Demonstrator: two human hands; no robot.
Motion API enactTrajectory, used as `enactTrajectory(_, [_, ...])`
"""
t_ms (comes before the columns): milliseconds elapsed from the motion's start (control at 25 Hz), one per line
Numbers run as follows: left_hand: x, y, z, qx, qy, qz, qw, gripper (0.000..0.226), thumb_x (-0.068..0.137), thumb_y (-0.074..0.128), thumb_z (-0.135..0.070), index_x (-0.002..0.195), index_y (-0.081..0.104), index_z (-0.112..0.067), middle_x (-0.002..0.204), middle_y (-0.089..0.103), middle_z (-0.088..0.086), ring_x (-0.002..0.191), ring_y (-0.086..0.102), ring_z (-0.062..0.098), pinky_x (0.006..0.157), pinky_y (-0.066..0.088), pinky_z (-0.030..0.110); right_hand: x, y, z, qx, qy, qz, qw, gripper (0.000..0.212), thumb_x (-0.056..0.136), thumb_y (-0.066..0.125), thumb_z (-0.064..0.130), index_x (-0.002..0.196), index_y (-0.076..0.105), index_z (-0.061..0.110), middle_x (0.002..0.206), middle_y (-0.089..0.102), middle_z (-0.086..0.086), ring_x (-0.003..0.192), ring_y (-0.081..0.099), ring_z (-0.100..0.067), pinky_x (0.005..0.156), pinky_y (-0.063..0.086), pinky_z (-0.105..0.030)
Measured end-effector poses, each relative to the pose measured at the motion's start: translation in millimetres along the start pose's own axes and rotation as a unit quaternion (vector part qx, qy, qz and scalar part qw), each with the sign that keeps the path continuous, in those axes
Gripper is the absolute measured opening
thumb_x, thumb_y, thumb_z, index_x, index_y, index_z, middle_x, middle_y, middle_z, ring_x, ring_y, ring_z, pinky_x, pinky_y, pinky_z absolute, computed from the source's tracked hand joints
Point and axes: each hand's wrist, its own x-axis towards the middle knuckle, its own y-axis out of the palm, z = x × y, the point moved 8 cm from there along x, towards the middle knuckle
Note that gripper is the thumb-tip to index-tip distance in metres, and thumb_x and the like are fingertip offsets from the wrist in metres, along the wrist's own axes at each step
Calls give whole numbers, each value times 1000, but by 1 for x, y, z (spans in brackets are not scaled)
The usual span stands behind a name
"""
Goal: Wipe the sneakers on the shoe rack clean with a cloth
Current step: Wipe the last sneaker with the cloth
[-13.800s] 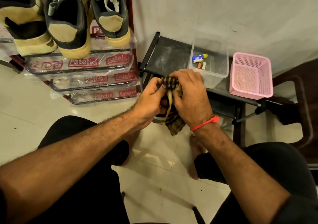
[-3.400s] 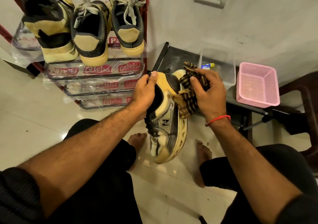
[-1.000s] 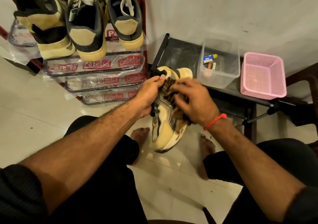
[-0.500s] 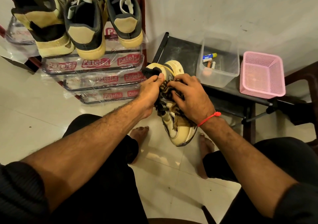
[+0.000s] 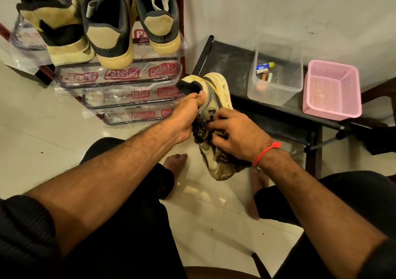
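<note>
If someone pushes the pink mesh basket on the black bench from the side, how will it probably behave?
The pink basket looks like thin perforated plastic and seems to hold nothing, so it is probably light and would slide rather than resist. Its base is wide and its walls low, so tipping seems unlikely. It sits near the front edge of the black bench, so a push forward might send it off.

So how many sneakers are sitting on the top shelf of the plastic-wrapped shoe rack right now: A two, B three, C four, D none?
B: three tan-and-black sneakers sit heels-out on the plastic-wrapped shoe rack; a fourth sneaker is held in the hands.
</note>
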Motion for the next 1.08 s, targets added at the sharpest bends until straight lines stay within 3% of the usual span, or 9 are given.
enactTrajectory(120, [-6, 14, 3, -24, -9, 30, 999, 24, 107, 48, -30, 113, 65, -14, 104, 73, 8, 93, 70, 21, 71, 58, 33, 8, -9, -1, -50, -2, -113, 992, 33, 87, 61, 20, 118, 68, 12, 118, 59, -11, 100, 55, -33, 85, 50, -50])
enactTrajectory(240, [-9, 12, 0, -63, -14, 34, 997, 32, 108, 46, -30, 126, 63, -10, 110, 73, 9, 94, 71, 19, 67, 57, 32, 12, -13, 0, -49, 13, -150, 987, 37, 86, 65, 16, 123, 66, 13, 124, 59, -12, 102, 54, -34, 86, 50, -49])
enactTrajectory(440, [-9, -7, -10, -116, -10, -27, 993, 29, 109, 45, -31, 116, 68, -15, 106, 77, 8, 90, 74, 21, 71, 60, 34, 16, -3, 2, -51, 34, 15, 998, 35, 86, 56, 38, 111, 73, 20, 110, 58, -3, 99, 52, -23, 85, 51, -46])
enactTrajectory(520, [-6, -16, -15, -109, 5, -60, 992, 28, 109, 45, -32, 115, 68, -16, 106, 77, 7, 99, 73, 24, 82, 60, 40, 8, -1, -3, -42, 49, 51, 997, 33, 86, 60, 41, 107, 75, 21, 110, 57, 1, 103, 53, -20, 88, 53, -44])
enactTrajectory(640, [-5, -28, -20, -133, 3, -99, 986, 33, 108, 45, -36, 126, 65, -16, 114, 75, 8, 105, 71, 26, 92, 57, 50, -7, -23, -14, 32, 87, -77, 993, 39, 83, 54, 42, 108, 74, 21, 110, 58, 3, 104, 53, -20, 89, 52, -42])
enactTrajectory(800, [-10, -32, -11, -197, -52, -123, 971, 35, 106, 49, -41, 120, 65, -13, 100, 75, 10, 89, 71, 27, 72, 59, 52, -24, -43, -26, 131, 137, -238, 953, 30, 86, 57, 30, 109, 73, 21, 111, 57, 6, 106, 52, -22, 94, 42, -29])
enactTrajectory(880, [-11, -27, -5, -172, -69, -99, 978, 32, 104, 54, -40, 118, 65, -14, 100, 73, 9, 90, 70, 26, 71, 59, 52, -29, -47, -32, 196, 163, -293, 922, 27, 85, 60, 28, 106, 74, 21, 109, 59, 6, 105, 58, -20, 97, 48, -39])
enactTrajectory(1000, [-15, -14, -4, -25, -58, -46, 997, 24, 100, 62, -38, 116, 64, -20, 112, 68, 1, 104, 64, 18, 79, 59, 45, -36, -58, -42, 215, 182, -367, 887, 26, 83, 62, 24, 104, 75, 16, 105, 62, 1, 102, 61, -16, 95, 52, -39])
enactTrajectory(1080, [-14, -14, -4, 177, -27, -69, 982, 34, 98, 57, -55, 117, 62, -27, 122, 50, -5, 112, 49, 13, 92, 49, 38, -40, -64, -50, 226, 193, -397, 868, 23, 83, 65, 17, 102, 75, 14, 103, 62, 1, 97, 61, -5, 93, 52, -29])
